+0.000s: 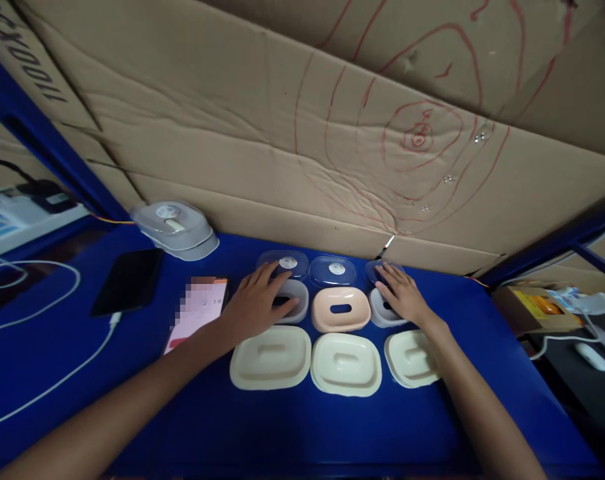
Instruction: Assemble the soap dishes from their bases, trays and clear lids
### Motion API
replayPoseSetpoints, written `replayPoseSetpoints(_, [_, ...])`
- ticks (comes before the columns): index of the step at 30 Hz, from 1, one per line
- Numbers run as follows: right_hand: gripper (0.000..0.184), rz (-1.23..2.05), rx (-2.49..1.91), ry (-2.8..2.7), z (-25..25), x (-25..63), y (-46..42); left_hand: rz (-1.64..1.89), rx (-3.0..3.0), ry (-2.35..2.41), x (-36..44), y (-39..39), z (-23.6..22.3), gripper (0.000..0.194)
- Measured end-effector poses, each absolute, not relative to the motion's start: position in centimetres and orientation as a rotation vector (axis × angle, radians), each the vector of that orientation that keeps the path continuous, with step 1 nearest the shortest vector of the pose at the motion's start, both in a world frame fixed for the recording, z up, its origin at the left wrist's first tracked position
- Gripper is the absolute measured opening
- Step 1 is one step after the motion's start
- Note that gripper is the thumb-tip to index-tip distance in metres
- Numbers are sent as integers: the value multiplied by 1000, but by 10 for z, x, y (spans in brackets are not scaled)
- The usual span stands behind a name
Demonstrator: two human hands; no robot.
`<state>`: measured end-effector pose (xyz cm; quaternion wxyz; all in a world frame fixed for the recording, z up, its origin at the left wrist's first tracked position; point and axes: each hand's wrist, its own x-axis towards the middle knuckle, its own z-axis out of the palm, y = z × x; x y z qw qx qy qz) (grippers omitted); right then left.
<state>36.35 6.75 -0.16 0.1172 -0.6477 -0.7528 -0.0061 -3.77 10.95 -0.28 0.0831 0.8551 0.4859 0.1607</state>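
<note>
My left hand (257, 300) lies with fingers stretched and thumb apart over the left grey oval tray (297, 309), its fingertips at a transparent lid (297, 261) with a round sticker. Over the right grey tray (382, 315) my right hand (403, 293) is spread too, fingertips on another transparent lid (371, 272). Between the hands sit a peach tray (341, 320) with an oval slot and a transparent lid (332, 272) behind it. In front are three cream trays: left (271, 380), middle (346, 381) and right (407, 373), the last partly behind my right forearm.
A phone with a lit screen (200, 313) lies left of my left hand, near a dark phone (127, 281) and a white cable (90, 363). Stacked lidded grey boxes (177, 230) stand at the back left. A knife (385, 247) leans by the cardboard wall (222, 120).
</note>
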Motion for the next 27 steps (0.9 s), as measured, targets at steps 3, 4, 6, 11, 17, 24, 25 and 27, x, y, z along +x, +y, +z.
replayPoseSetpoints(3, [61,-58,-1972,-2138,-7,357,67,498,2577,1404,-37,113,-3,59])
replayPoseSetpoints(4, [61,-72,-1992,-2118,-7,355,66,501,2590,1387,-36,114,-4,57])
replayPoseSetpoints(6, [61,-98,-2023,-2083,-8,352,65,495,2615,1361,-34,116,-4,54])
replayPoseSetpoints(11, [59,-131,-2052,-2024,-5,346,62,465,2648,1343,-32,118,4,49])
replayPoseSetpoints(17, [49,-195,-1792,-1974,37,332,42,614,2628,1294,-53,87,19,46])
replayPoseSetpoints(24, [33,-131,-1548,-2122,65,279,-32,569,2863,987,-91,14,5,50])
replayPoseSetpoints(25, [32,-95,-1499,-2192,61,266,-40,567,2862,993,-94,9,4,49])
replayPoseSetpoints(27, [30,-22,-1358,-2385,50,242,-52,555,2841,1021,-96,3,2,48])
